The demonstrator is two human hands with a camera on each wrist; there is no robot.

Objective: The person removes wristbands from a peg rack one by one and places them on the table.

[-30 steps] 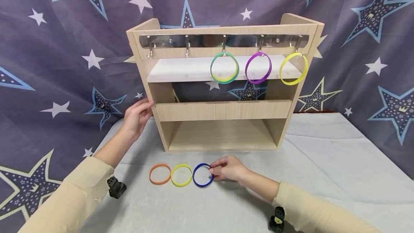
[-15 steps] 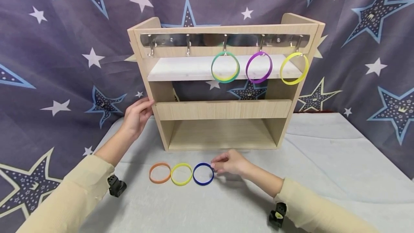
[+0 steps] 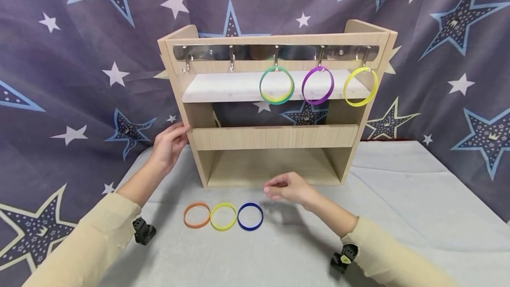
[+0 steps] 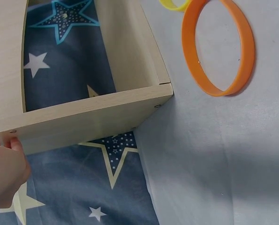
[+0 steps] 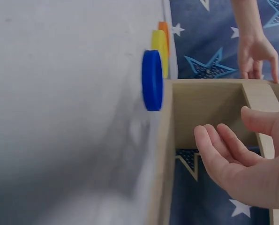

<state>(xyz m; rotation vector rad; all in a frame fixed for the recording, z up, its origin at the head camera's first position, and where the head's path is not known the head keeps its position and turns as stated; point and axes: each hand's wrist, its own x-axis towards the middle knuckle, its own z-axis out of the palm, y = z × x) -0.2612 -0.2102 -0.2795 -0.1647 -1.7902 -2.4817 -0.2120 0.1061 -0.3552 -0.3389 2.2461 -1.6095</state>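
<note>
The blue ring (image 5: 151,80) lies flat on the grey tablecloth (image 3: 398,216), in the lower middle of the head view. Seen from the right hand (image 3: 292,188), it is toward the lower left of the frame, near but not touching. Being round, it has no long axis. Of the 2 hands, the right hand is the nearer to it.

The right hand hangs above the cloth, before the lower opening of the shelf unit (image 3: 275,138). Its forearm enters from the lower right of the frame, and its fingers point to the left. The thumb stands apart from the softly bent fingers, with nothing between them.

Left of the blue ring, in 1 row, lie a yellow ring (image 3: 223,228) and an orange ring (image 4: 190,44).

The left hand (image 3: 167,145), at left of the frame, touches with its fingertips the side panel of the shelf unit; how firmly it presses, I cannot tell.

In the upper part, from metal hooks (image 3: 231,59), hang a green ring (image 3: 276,102), a purple ring (image 3: 317,102) and 1 more yellow ring.
</note>
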